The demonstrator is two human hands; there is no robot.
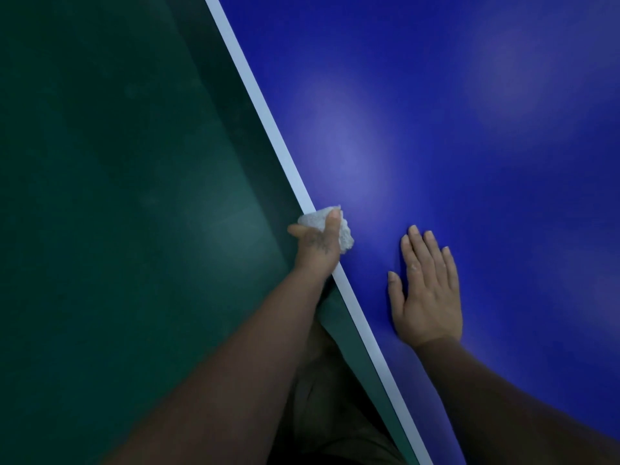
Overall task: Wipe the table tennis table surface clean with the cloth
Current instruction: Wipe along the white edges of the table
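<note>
- At the white edge line (278,142) of the blue table tennis table (453,129), the left hand (317,241) grips a crumpled white cloth (330,223), with the fingers curled round it.
- One finger lies over the top of the cloth, and the thumb sticks out to the left, past the table's edge.
- Part of the cloth sits on the white edge line, and part spills onto the blue surface just to the right of it.
- To the right of the cloth, apart from it, the right hand (424,286) lies flat on the blue surface, palm down, holding nothing, with its fingers straight and close together and the thumb spread to the left.
- Both bare forearms reach up from the bottom of the view; the left one crosses over the dark green floor (117,196) and the table's edge, while the right one lies over the blue top.
- Soft pale patches of reflected light show on the blue surface above the hands and toward the upper right.
- Below the table's edge, between the forearms, dark clothing (328,397) on the person's legs is dimly visible.
</note>
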